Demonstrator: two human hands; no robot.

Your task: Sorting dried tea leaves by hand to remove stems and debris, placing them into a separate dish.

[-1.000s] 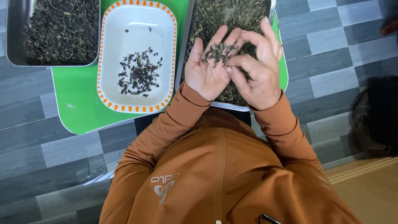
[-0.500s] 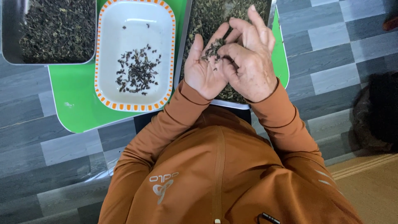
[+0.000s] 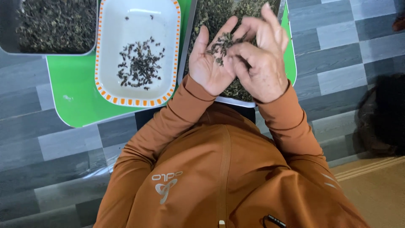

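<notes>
Currently, your left hand [image 3: 206,63] lies palm up with its fingers spread, cupping a small heap of dried leaves [image 3: 221,42]; your right hand [image 3: 259,63] bends over it, fingers drawn together and pinching into that heap. Both hands hover over the metal tray [image 3: 236,99] directly beneath them, which holds a full bed of greenish leaf. Sorting appears barely advanced, in my judgement: the white dish with the orange rim [image 3: 137,101], left of your fingers, carries only a thin scatter of dark pieces. Count: two metal trays, the second [image 3: 50,52] far left and heaped dark, one dish, and one green board [image 3: 76,93] on the grey surface [image 3: 337,55].
</notes>
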